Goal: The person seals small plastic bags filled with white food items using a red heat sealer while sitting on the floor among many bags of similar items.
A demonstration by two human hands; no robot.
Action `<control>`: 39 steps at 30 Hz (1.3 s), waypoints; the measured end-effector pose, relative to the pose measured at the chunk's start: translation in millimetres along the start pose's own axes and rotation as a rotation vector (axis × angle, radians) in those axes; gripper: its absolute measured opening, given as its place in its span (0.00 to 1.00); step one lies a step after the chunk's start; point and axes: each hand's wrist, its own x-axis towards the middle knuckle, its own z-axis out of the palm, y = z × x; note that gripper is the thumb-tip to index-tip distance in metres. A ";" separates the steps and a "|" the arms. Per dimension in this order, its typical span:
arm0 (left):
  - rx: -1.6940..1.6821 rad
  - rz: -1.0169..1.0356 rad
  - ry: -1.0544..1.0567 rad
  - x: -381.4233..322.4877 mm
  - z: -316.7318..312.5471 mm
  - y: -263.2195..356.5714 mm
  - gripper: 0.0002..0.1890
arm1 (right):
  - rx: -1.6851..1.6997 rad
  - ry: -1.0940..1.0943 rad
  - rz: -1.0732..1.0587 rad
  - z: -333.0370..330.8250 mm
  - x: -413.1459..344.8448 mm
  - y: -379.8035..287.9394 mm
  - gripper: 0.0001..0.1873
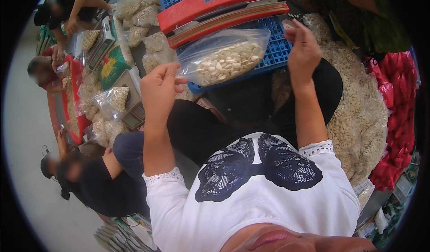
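Note:
A clear plastic bag of pale flat seeds (231,62), which look like pumpkin seeds, lies before me on a blue plastic crate (277,47). Its left corner is pinched between the thumb and fingers of my left hand (161,87). My right hand (304,52) is raised just beyond the bag's right end, apart from it. Its fingers are loosely curled, and nothing shows in them. Right behind the bag, a red bag heat sealer (218,3) sits across the crate. The bag's upper, unfilled part rests against the sealer's front edge.
Filled seed bags (137,35) lie at left, near digital scales (129,97) and a red tray of seeds (80,97). Several people sit along that side. A large seed sack (356,117) and red packages (399,117) flank my right. Another person is at upper right.

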 end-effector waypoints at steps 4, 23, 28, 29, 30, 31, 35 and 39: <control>-0.121 -0.084 -0.004 11.2 6.0 -29.7 0.13 | 0.353 -0.311 0.273 2.6 19.6 35.3 0.14; -0.076 -0.170 -0.144 17.6 -17.9 -39.2 0.09 | 0.128 -0.612 0.036 79.4 18.1 19.1 0.07; 0.058 -0.115 -0.281 22.9 -34.4 -30.5 0.09 | 0.078 -0.606 -0.361 43.2 29.0 14.1 0.15; 0.105 -0.084 -0.344 23.5 -38.0 -26.9 0.09 | 0.128 -0.650 -0.353 40.5 30.9 13.9 0.18; 0.143 -0.053 -0.383 25.5 -39.9 -24.2 0.10 | 0.207 -0.639 -0.353 41.1 31.6 10.0 0.15; 0.137 -0.055 -0.385 28.6 -42.0 -23.2 0.10 | 0.202 -0.644 -0.352 41.8 31.2 11.7 0.15; 0.196 0.033 -0.516 42.2 -44.3 -21.2 0.12 | 0.518 -0.690 0.067 61.1 25.2 31.2 0.12; -0.080 0.096 -0.426 54.7 -43.0 -59.5 0.18 | 0.723 -0.484 0.242 88.6 8.8 27.8 0.19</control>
